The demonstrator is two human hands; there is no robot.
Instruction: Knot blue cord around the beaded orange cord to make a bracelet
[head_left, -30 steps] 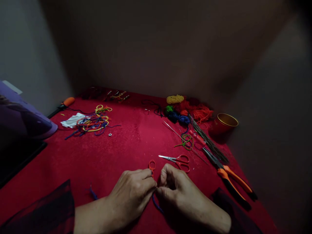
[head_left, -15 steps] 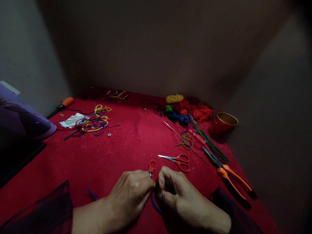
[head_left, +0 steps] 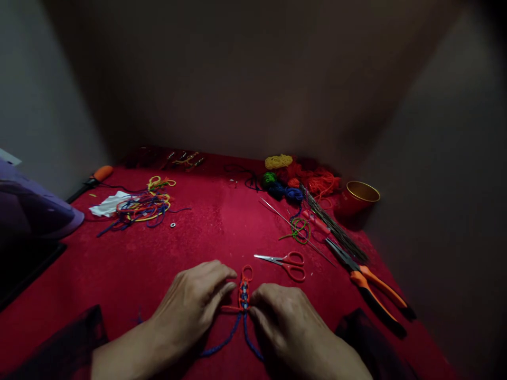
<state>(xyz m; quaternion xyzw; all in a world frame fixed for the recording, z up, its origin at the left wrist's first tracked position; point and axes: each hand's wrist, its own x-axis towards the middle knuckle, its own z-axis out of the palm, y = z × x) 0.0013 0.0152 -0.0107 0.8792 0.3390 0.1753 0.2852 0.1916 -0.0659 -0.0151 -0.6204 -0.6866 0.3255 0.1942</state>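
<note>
A knotted band of orange and blue cord (head_left: 244, 296), with small pale beads along its middle, lies on the red cloth between my hands. An orange loop tops it, and two blue cord tails (head_left: 225, 344) run down from its lower end. My left hand (head_left: 198, 298) is beside the band on its left, thumb and forefinger apart. An orange cord end (head_left: 230, 308) reaches from the band toward that hand. My right hand (head_left: 287, 319) pinches at the band's lower right edge, where orange cord enters the fingertips. Just beyond lie red-handled scissors (head_left: 283, 260).
On the right are orange-handled pliers (head_left: 366, 279), a bundle of thin sticks (head_left: 335, 224), a red cup (head_left: 358, 203) and balls of yarn (head_left: 293, 179). Tangled cords (head_left: 146, 207) and white paper (head_left: 111, 203) lie at the left, near a purple object (head_left: 39, 203).
My left hand has let go of the knotted band and moved left, leaving the beads and orange cord in view. My right hand has come in to the band's right edge.
</note>
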